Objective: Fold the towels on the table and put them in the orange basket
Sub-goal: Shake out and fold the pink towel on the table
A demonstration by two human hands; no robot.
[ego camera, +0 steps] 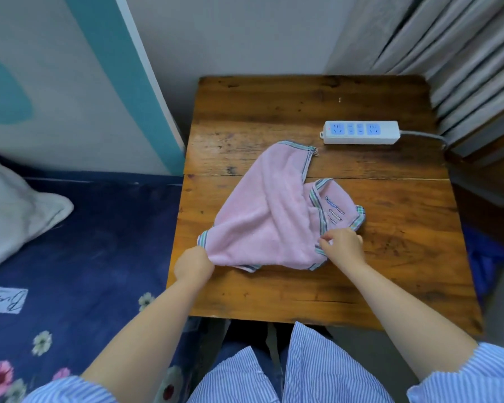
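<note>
While both hands (193,264) (344,245) pinch towel (262,225), writing illegible.

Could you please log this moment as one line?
stage: folding | left hand: grips pink towel | right hand: pinches towel edge | basket: unseen

A small wooden table (317,112) stands straight ahead of the person, its far edge against a wall. A towel (262,216) lies crumpled on the middle of the tabletop, reaching toward the near left edge. Behind the towel and to its right, a power strip (361,132) rests on the table, its cable (425,136) running off the right edge. The left hand (194,263) is at the towel's near left corner; the right hand (344,245) is at its near right edge. A bed (85,242) lies left of the table, with a pillow (15,210) at its far left. Curtains (463,53) hang behind the table's right side.
</note>
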